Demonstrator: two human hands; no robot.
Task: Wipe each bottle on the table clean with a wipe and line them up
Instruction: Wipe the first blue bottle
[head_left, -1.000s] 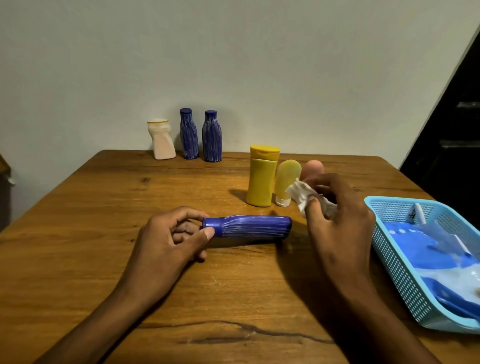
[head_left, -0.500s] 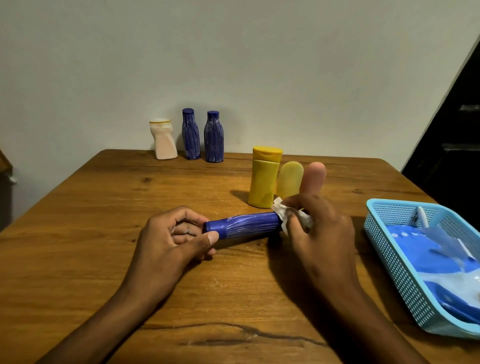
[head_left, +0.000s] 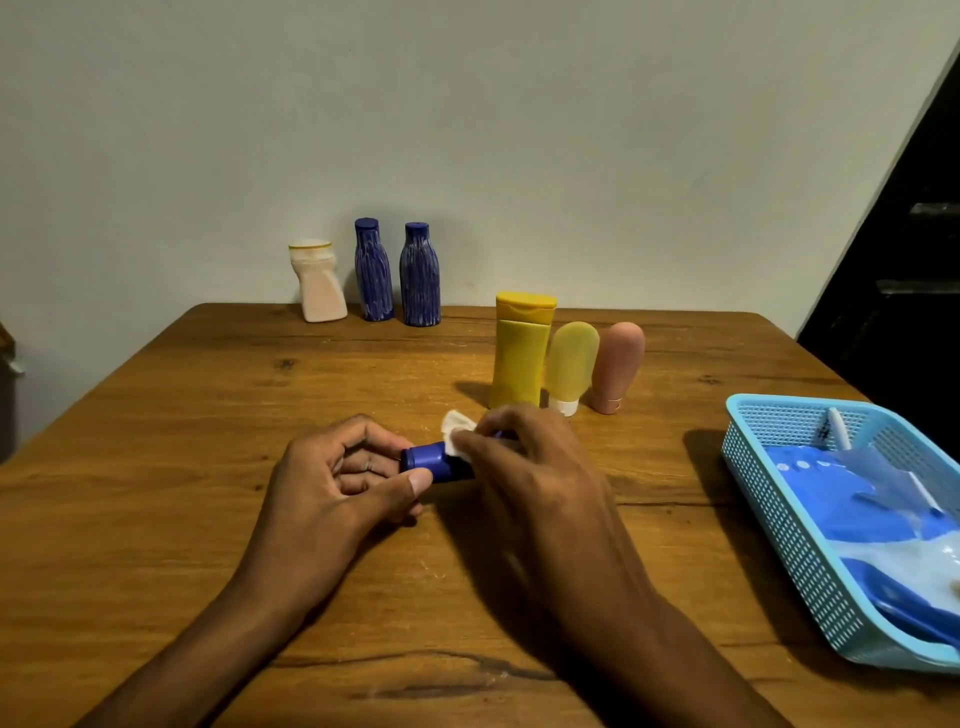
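Note:
A blue ribbed bottle (head_left: 428, 460) lies on its side at the middle of the wooden table (head_left: 156, 467). My left hand (head_left: 343, 483) pinches its cap end between thumb and fingers. My right hand (head_left: 535, 467) covers most of the bottle's body and grips a white wipe (head_left: 457, 429) against it near the neck. At the back by the wall stand a cream bottle (head_left: 318, 283) and two blue ribbed bottles (head_left: 373, 270) (head_left: 420, 275) in a row. A yellow bottle (head_left: 519, 356), a pale yellow tube (head_left: 570, 366) and a pink tube (head_left: 615, 366) stand together behind my hands.
A light blue plastic basket (head_left: 769, 499) sits at the table's right edge, holding a blue and white wipes pack and a pen-like item. A pale wall rises behind the table. Dark furniture stands at the far right.
My right hand has slid the wipe leftward along the lying blue bottle, from its base end to near the cap, and now hides most of the body. My left hand stays at the cap.

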